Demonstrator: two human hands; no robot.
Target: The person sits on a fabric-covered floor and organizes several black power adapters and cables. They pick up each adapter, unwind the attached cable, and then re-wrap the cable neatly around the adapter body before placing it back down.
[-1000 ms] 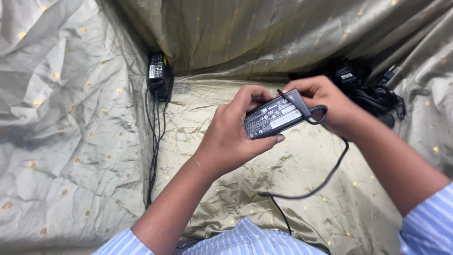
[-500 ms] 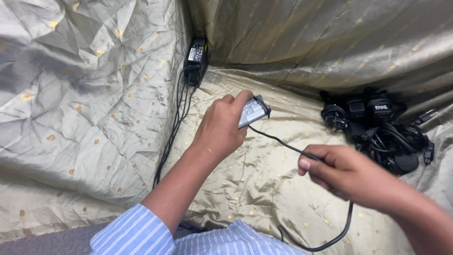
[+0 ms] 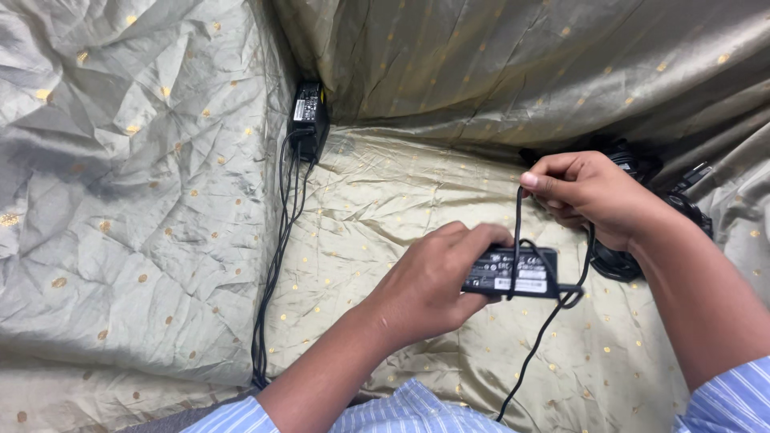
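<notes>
The black power adapter [image 3: 517, 273] sits a little right of the frame's centre, lifted just above the gold-dotted cloth [image 3: 417, 184], its label face turned up toward me. I hold it in my left hand [image 3: 433, 281]: the fingers curl over its left end and the thumb presses in from below, so the brick is clamped, not resting on the fabric. Its thin black cord [image 3: 517, 232] crosses the label face in what looks like one pass, then rises straight up to my right hand [image 3: 593, 196] in the upper right of centre, where thumb and forefinger pinch it tight and the other fingers fold in behind.

I judge the winding as barely begun. One turn lies over the brick; at its right end the cord makes a small loop and from there a long slack run trails down to the bottom edge of the frame, near my striped shirt [image 3: 409, 409]. That whole length is left to wrap, and the end is not tucked or tied anywhere I can see.

Behind my right hand, at the right edge, a heap of black adapters and cords [image 3: 618, 261] lies partly hidden; I cannot tell how many or whether they are bundled. In the upper left of centre another adapter [image 3: 309, 116] stands in the fold of the cloth, its cords running down toward the lower left.
</notes>
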